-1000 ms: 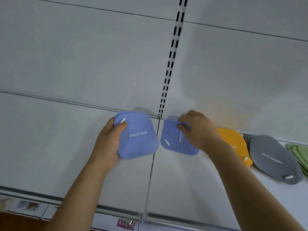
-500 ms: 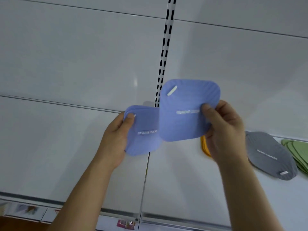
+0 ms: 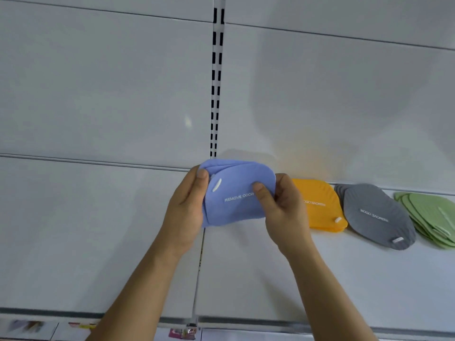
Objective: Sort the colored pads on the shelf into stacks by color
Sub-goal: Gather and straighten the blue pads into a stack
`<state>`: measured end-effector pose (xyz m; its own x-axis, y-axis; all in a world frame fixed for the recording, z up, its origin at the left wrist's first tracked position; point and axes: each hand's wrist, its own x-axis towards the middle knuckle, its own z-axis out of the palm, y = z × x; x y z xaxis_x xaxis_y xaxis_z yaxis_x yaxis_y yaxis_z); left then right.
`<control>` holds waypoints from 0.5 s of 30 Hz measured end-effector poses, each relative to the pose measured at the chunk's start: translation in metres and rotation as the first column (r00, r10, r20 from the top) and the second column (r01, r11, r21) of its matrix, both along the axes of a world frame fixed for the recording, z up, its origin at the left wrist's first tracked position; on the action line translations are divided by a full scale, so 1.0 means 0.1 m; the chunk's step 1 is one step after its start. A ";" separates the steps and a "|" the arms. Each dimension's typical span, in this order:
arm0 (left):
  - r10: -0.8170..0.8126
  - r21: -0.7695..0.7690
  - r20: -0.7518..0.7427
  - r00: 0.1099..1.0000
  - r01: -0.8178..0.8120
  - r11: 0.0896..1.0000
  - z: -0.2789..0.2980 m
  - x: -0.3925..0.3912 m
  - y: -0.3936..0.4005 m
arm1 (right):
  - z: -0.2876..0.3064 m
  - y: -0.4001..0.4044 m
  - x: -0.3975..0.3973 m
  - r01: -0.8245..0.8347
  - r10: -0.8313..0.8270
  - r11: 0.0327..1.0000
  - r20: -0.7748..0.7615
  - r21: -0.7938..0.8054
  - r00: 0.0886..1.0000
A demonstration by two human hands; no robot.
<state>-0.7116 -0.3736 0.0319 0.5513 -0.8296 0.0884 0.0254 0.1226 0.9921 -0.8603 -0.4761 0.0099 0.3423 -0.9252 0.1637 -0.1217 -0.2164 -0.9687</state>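
Observation:
A stack of blue pads [image 3: 234, 205], the top one printed "REMOVE ODOR" with a white tab, is held just above the white shelf [image 3: 98, 230] near its middle seam. My left hand [image 3: 184, 212] grips the stack's left edge, thumb on top. My right hand [image 3: 283, 207] grips its right edge, thumb pressed beside the label. To the right, flat on the shelf, lie an orange pad stack [image 3: 320, 207], a grey pad stack [image 3: 376, 215] and a green pad stack [image 3: 433, 217] cut by the frame edge.
A slotted upright strip [image 3: 216, 82] runs down the white back panel above the blue pads. The shelf's front rail [image 3: 73, 316] carries price labels [image 3: 182, 332] at the bottom. The shelf left of the seam is bare white surface.
The blue pad held up in my right hand has come down onto the blue pads in my left hand. Both hands now hold one joined stack.

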 end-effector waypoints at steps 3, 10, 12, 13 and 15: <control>0.048 -0.027 0.163 0.985 -0.045 0.999 0.00 -0.11 -0.07 | -0.04 0.13 0.06 0.133 -0.140 0.989 0.123 0.063 0.983; 0.190 -0.034 0.012 0.982 -0.190 0.981 -0.17 -0.18 -0.19 | -0.12 0.22 0.09 0.110 -0.144 0.981 0.217 0.161 0.966; 0.198 -0.017 -0.022 0.980 -0.198 0.980 -0.21 -0.19 -0.21 | -0.14 0.21 0.08 0.095 -0.111 0.986 0.120 0.136 0.987; 0.204 -0.010 -0.040 0.978 -0.205 0.979 -0.22 -0.18 -0.22 | -0.16 0.21 0.07 0.091 -0.101 0.989 0.087 0.115 0.991; 0.191 0.001 0.003 0.982 -0.191 0.982 -0.24 -0.14 -0.20 | -0.18 0.21 0.05 0.085 -0.088 0.995 0.049 0.060 0.995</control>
